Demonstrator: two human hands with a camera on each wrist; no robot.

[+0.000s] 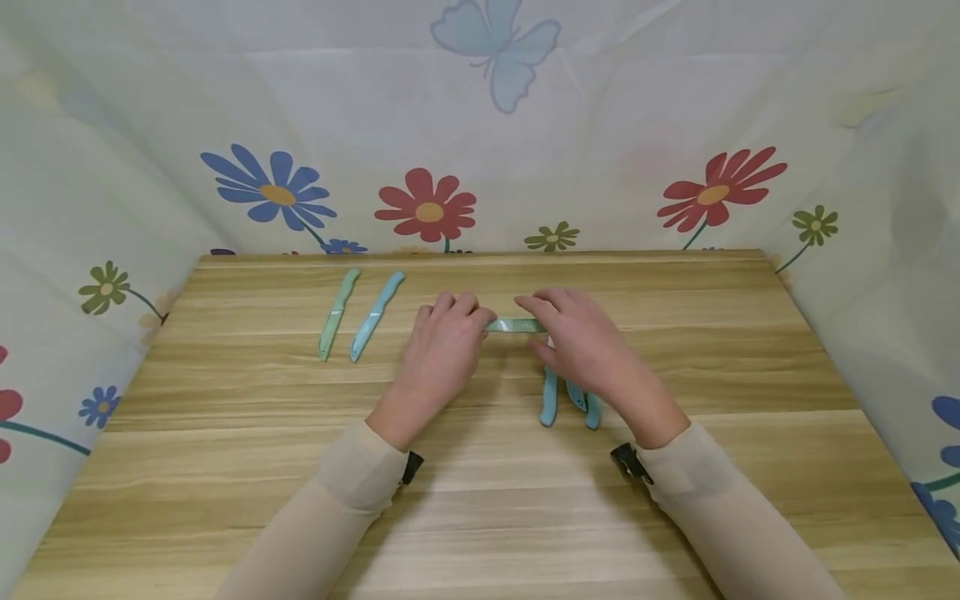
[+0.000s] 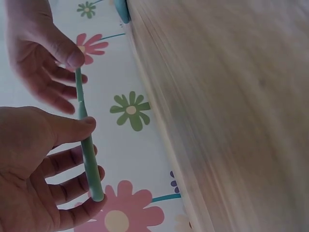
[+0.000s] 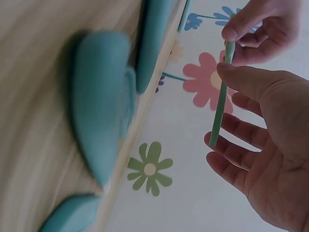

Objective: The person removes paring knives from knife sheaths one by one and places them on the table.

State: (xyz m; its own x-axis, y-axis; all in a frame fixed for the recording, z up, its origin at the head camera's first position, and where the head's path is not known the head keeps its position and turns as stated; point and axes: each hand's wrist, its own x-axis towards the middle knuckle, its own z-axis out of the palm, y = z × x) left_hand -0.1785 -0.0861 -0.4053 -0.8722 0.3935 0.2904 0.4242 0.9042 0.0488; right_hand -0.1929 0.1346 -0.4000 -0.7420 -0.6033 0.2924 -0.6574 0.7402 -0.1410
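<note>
The left hand pinches the handle end of a green knife between thumb and curled fingers. The right hand pinches the opposite end, thumb against fingertips. The knife spans both hands, above the table. Blue knives lie below the right hand, partly hidden. Left of the hands, a second green knife lies beside a single blue knife.
</note>
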